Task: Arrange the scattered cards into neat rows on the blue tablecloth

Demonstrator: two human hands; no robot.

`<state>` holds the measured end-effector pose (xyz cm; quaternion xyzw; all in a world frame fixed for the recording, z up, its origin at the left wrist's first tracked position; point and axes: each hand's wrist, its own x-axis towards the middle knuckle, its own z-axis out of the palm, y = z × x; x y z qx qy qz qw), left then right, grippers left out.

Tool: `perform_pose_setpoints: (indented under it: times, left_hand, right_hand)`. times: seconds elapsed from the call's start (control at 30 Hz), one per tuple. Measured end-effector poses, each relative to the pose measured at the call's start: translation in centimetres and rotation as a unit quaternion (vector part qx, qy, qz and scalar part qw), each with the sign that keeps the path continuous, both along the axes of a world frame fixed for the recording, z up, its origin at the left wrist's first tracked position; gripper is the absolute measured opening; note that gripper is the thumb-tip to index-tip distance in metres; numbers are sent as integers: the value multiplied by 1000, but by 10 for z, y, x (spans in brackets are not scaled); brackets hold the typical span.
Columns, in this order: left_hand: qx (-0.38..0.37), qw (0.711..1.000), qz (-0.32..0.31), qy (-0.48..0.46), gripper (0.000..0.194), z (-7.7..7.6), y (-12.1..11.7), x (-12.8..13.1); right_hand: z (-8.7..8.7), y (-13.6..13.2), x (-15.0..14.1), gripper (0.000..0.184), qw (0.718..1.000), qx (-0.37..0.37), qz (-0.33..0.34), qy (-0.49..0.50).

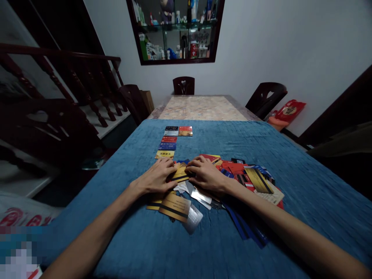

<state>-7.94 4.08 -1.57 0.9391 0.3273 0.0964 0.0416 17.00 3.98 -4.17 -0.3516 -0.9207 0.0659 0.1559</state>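
Observation:
Between my two hands lies a gold card [180, 173] with a dark stripe, at the left part of a loose heap of cards. My left hand [158, 176] has its fingers and thumb closed at the card's left edge. At its right edge the curled fingers of my right hand [207, 175] press on the card; their undersides are hidden. Nearer me, a bronze-gold card [175, 207] overlaps a silver card [193, 219]. Red cards [235, 167], another gold card [258, 180] and blue cards [241, 224] spread around my right hand and forearm.
Beyond my left hand, cards stand in a column: a yellow card [165, 154], a blue card [167, 146], a red card [169, 139] and a black card [171, 128], with an orange-red card [185, 128] beside it. A blue cloth [122, 193] covers the table; chairs surround it.

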Motion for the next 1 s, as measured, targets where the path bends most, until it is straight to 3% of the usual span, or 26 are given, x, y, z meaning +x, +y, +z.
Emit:
perform_pose_setpoints:
  times: [0.4,0.63,1.0]
  left_hand:
    - [-29,997,-51,-54,15,11,1,-7]
    - [-56,987,-46,-146,22,11,2,-7]
    - [-41,978,1,-202,21,-3,10,-9]
  right_hand:
    - [1,1,1,27,995,72,53,43]
    - [-5,5,1,24,987,110,26,114]
    - [-11,9,2,28,987,85,-14,136]
